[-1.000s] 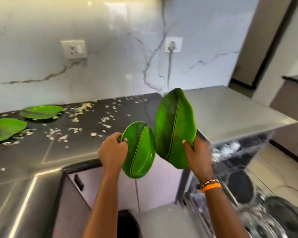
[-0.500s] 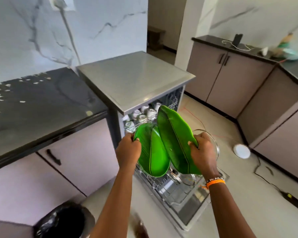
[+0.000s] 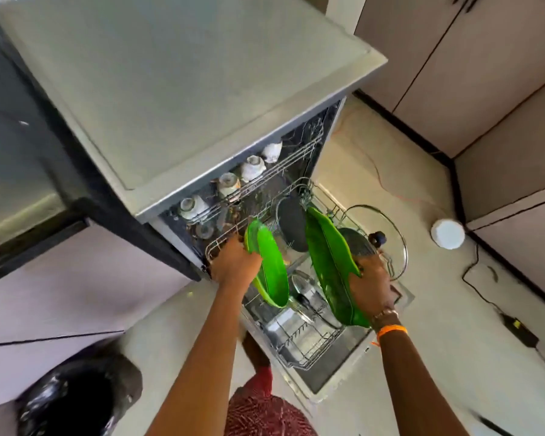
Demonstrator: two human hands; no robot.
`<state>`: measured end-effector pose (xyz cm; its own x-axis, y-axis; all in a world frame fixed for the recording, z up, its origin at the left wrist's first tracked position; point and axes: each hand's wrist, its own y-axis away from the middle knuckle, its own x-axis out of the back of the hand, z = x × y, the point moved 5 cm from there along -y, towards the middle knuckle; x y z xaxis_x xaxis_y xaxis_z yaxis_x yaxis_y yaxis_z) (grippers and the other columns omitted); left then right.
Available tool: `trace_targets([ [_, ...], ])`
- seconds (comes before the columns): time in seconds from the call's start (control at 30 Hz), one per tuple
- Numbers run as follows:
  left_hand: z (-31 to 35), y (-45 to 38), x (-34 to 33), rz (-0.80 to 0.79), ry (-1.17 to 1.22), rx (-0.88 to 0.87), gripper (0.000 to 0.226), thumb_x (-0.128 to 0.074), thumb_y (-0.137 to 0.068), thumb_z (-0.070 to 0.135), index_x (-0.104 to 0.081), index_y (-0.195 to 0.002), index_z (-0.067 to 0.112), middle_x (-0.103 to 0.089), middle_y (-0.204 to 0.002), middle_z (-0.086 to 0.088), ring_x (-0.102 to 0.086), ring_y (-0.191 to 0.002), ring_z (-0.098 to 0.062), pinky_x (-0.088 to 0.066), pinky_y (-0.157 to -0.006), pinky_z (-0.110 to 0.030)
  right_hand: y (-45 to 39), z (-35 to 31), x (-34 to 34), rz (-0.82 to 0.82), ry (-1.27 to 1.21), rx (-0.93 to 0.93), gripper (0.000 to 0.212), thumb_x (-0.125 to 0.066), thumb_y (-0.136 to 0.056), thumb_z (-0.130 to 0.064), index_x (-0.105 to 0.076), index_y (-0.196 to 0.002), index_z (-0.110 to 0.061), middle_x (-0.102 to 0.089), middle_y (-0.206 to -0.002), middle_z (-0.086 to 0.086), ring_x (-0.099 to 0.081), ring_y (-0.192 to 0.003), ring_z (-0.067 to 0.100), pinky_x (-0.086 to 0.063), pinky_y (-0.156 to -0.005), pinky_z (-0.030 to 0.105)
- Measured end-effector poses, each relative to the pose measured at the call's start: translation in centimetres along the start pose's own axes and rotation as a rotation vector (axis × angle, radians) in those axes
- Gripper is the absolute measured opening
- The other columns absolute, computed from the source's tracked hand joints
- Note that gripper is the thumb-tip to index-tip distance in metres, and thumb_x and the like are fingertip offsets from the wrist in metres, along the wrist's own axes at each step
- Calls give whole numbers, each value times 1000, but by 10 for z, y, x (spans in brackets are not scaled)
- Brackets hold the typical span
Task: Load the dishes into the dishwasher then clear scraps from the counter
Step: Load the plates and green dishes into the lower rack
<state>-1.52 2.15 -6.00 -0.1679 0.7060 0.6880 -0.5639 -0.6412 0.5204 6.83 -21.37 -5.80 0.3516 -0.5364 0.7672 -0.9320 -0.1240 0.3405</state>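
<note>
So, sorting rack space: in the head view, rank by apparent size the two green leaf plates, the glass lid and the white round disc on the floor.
1. Right hand's green leaf-shaped plate
2. Clear glass lid, alike; partly hidden
3. Left hand's green leaf-shaped plate
4. White round disc

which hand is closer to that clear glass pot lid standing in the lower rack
Right. The right hand, gripping the larger green leaf-shaped plate, sits just beside the clear glass pot lid; the left hand is across the rack.
</note>
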Motion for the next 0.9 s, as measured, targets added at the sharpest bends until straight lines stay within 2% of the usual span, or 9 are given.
trace_targets([
  [0.07,8,-28,-15,-38,-63,12,26,-55,-81,15,-51,-106,10,-63,-111,-18,-58,-106,-37,-44,-84,-39,-25,1,-9,-13,20,-27,30,-54,-80,1,-63,-108,6,-57,-112,25,-54,-105,36,-36,-85,30],
  [0.2,21,-63,-43,-104,-26,40,41,-57,-79,15,-44,-117,9,-61,-114,-19,-57,-107,-39,-47,-89,-41,-64,12,-21,-40,17,-54,39,-46,-76,-13,-63,-107,4,-63,-100,27,-58,-94,38,-42,-78,35],
  [0.3,24,-80,-72,-129,110,79,39,-57,-77,17,-41,-112,11,-62,-105,-18,-64,-88,-39,-55,-78,-48,-96,24,-21,-75,59,-99,28,-50,-84,-1,-60,-111,5,-63,-100,30,-58,-95,42,-43,-76,39],
  [0.43,28,-99,-105,-138,305,194,43,-56,-86,12,-36,-123,8,-56,-103,-16,-65,-77,-36,-59,-62,-45,-150,32,-18,-47,52,-48,39,-43,-86,-13,-59,-119,0,-63,-107,29,-58,-100,41,-41,-80,37],
  [0.57,30,-108,-126,-30,503,245,30,-54,-88,4,-42,-115,10,-48,-86,-2,-56,-66,-18,-52,-39,-22,-213,47,-24,-42,-11,-28,54,-38,-69,-22,-62,-111,2,-64,-102,30,-60,-97,41,-42,-80,39],
  [0.63,26,-119,-142,73,588,274,27,-52,-86,2,-43,-105,19,-52,-82,0,-60,-70,-24,-56,-48,-29,-243,58,-34,-74,4,-75,49,-42,-71,-22,-63,-108,1,-64,-103,30,-60,-99,42,-44,-83,44],
  [0.7,26,-133,-165,148,682,329,27,-52,-85,2,-47,-104,21,-61,-93,-10,-62,-80,-30,-55,-59,-35,-272,70,-44,-87,-12,-69,54,-39,-67,-27,-63,-108,-1,-64,-105,29,-59,-100,42,-45,-84,46],
  [0.8,29,-149,-192,195,878,400,35,-47,-88,-3,-46,-119,13,-57,-106,-10,-59,-73,-26,-50,-41,-24,-302,78,-59,-130,8,22,53,-42,-72,-29,-59,-117,-7,-63,-111,25,-58,-104,39,-44,-85,42],
  [0.9,24,-164,-201,279,900,413,41,-43,-87,-6,-44,-126,7,-53,-115,-16,-56,-84,-32,-46,-35,-18,-322,73,-74,-144,33,154,60,-38,-72,-29,-52,-126,-9,-62,-113,25,-58,-103,40,-44,-84,42],
])
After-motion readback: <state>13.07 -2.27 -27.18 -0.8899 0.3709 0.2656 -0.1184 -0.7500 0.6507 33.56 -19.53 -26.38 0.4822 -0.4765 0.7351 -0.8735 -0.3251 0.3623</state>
